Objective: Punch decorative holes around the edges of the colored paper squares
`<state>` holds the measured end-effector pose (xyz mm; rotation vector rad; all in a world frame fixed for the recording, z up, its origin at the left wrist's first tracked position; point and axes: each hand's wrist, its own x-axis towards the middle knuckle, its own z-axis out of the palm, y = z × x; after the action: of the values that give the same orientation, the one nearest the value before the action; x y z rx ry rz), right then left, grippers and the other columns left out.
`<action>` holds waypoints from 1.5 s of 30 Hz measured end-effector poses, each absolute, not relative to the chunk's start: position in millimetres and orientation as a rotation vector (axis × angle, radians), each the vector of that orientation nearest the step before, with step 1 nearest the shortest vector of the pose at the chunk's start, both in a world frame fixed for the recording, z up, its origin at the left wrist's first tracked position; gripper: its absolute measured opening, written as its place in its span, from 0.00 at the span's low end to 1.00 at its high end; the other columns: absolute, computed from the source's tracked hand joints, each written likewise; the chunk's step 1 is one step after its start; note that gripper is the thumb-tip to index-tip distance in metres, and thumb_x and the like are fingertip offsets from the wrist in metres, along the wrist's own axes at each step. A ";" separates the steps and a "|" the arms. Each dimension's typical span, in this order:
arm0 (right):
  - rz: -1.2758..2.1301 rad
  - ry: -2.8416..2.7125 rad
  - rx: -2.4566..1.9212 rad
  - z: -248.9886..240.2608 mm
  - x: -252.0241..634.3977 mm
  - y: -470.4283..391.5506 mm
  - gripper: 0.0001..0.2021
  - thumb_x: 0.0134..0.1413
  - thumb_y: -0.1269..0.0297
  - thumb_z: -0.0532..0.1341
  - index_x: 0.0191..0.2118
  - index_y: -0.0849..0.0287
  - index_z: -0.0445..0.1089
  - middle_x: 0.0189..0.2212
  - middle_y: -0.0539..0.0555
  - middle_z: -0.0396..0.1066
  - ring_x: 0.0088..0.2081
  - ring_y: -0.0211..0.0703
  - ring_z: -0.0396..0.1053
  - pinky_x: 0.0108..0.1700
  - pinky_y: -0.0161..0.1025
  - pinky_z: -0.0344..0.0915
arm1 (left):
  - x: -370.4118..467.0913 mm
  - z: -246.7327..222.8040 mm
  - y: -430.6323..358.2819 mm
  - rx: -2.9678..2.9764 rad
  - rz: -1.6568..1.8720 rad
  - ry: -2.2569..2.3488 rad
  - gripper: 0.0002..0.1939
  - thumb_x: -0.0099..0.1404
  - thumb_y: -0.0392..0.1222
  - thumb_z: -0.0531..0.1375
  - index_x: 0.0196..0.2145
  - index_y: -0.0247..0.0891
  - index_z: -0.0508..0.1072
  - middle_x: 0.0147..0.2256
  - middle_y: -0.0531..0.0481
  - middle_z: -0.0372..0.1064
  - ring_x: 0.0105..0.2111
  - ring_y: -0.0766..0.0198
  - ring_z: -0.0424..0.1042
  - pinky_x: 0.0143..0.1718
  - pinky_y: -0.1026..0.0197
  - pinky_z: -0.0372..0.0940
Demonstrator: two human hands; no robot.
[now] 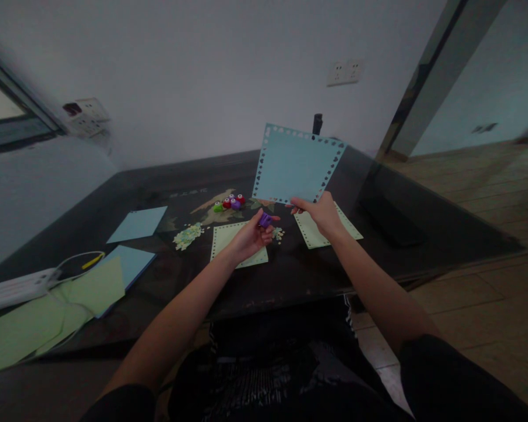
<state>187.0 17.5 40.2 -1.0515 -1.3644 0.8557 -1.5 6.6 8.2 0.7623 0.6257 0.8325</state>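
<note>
My right hand [319,214] pinches the lower edge of a light blue sheet [297,167], raised above the dark table. Small punched shapes run along the sheet's borders. My left hand [253,234] holds a small purple punch [265,220] between its fingers, left of and below the sheet. Under my left hand lies a pale green sheet [226,234] with punched edges. Another punched pale green sheet [311,230] lies below my right hand. Several red, green and purple punches [231,203] sit together behind my left hand.
A pile of paper bits [188,235] lies left of centre on the table [180,176]. Farther left are a blue sheet [138,224], stacked green paper [61,305], and a white power strip [17,289] with a cable. A dark flat object [391,220] lies at right.
</note>
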 end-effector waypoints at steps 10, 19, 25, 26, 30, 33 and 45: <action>0.859 -1.361 -1.068 39.4 187.0 18.5 0.08 0.42 0.63 0.64 0.25 0.62 0.69 0.21 0.56 0.72 0.22 0.41 0.67 0.30 0.40 0.66 | -1.3 15.2 3.3 0.744 0.855 0.619 0.25 0.67 0.55 0.47 0.35 0.31 0.73 0.12 0.59 0.47 0.13 0.74 0.45 0.16 0.69 0.48; 0.878 -1.360 -1.054 38.6 186.7 19.3 0.11 0.42 0.60 0.64 0.27 0.64 0.69 0.21 0.57 0.72 0.21 0.40 0.67 0.28 0.38 0.66 | -2.9 13.7 4.7 0.724 0.831 0.518 0.24 0.70 0.49 0.42 0.30 0.31 0.70 0.12 0.59 0.45 0.12 0.75 0.44 0.16 0.70 0.46; 0.941 -1.329 -1.022 38.0 187.7 21.5 0.14 0.40 0.56 0.66 0.26 0.63 0.68 0.20 0.56 0.72 0.21 0.40 0.67 0.27 0.38 0.65 | -0.1 15.4 0.0 0.796 0.871 0.572 0.17 0.65 0.50 0.53 0.30 0.32 0.70 0.18 0.57 0.53 0.16 0.75 0.51 0.19 0.71 0.50; 0.956 -1.327 -1.006 37.8 188.0 21.8 0.14 0.40 0.56 0.66 0.26 0.63 0.69 0.20 0.56 0.72 0.21 0.40 0.67 0.26 0.38 0.65 | 0.4 15.5 -0.7 0.820 0.891 0.603 0.17 0.63 0.50 0.55 0.30 0.32 0.70 0.21 0.55 0.55 0.18 0.75 0.53 0.20 0.70 0.51; 0.977 -1.313 -0.986 36.2 189.5 23.0 0.16 0.38 0.54 0.67 0.27 0.63 0.69 0.20 0.56 0.72 0.20 0.40 0.67 0.26 0.37 0.64 | 1.1 15.9 -2.2 0.975 0.953 0.678 0.18 0.59 0.52 0.59 0.35 0.32 0.74 0.28 0.52 0.61 0.22 0.75 0.56 0.23 0.69 0.53; 0.971 -1.310 -0.992 37.4 190.1 22.0 0.16 0.38 0.54 0.67 0.26 0.64 0.70 0.20 0.56 0.73 0.20 0.40 0.68 0.26 0.37 0.64 | 0.0 16.3 -3.2 1.101 0.967 0.765 0.19 0.58 0.52 0.61 0.39 0.33 0.74 0.30 0.51 0.64 0.24 0.74 0.58 0.26 0.68 0.54; 0.898 -1.200 -1.050 37.2 240.6 14.3 0.15 0.37 0.56 0.68 0.25 0.64 0.71 0.23 0.57 0.74 0.21 0.40 0.68 0.26 0.37 0.64 | -4.6 29.1 10.4 1.437 1.089 0.991 0.18 0.53 0.46 0.65 0.40 0.35 0.72 0.37 0.47 0.70 0.35 0.66 0.68 0.38 0.62 0.64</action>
<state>240.6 14.3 37.2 -1.0502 -1.2004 0.8984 -4.6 10.4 29.1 1.4366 0.9908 1.0887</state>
